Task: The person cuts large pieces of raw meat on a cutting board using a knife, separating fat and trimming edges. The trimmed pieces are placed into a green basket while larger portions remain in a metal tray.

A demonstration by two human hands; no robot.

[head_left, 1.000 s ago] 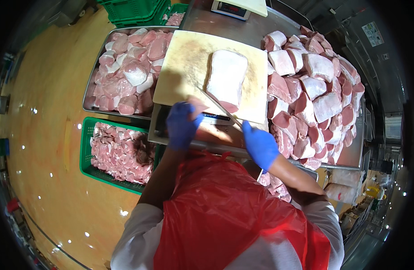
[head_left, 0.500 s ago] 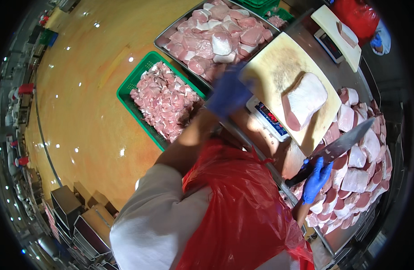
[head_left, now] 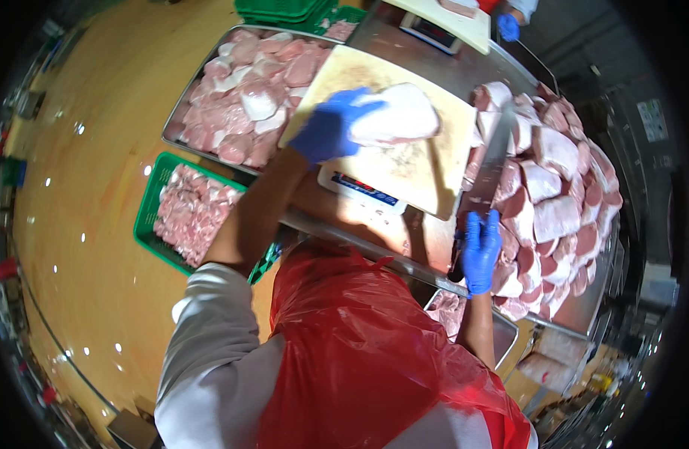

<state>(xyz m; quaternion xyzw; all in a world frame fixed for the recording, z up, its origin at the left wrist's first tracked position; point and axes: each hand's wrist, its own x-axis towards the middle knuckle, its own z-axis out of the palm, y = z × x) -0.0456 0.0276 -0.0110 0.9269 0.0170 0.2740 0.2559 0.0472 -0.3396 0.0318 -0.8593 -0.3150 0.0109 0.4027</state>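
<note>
On the pale cutting board (head_left: 412,179), above a scale (head_left: 365,192), I see a thick slab of meat (head_left: 403,114); the gloved left hand (head_left: 325,129) curves against its left end, whether gripping I can't tell, while the right hand (head_left: 480,253) holds a broad knife (head_left: 494,161) beside heaped cuts (head_left: 555,153)

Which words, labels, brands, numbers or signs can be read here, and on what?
None legible.
Scale by the cutting board: red display and panel markings, too small and blurred to read.
Second scale, beyond the board: dark panel, too small to make out.
Pale sheet, upper right: any print too small and blurred.
Knife: no lettering can be made out.
</note>
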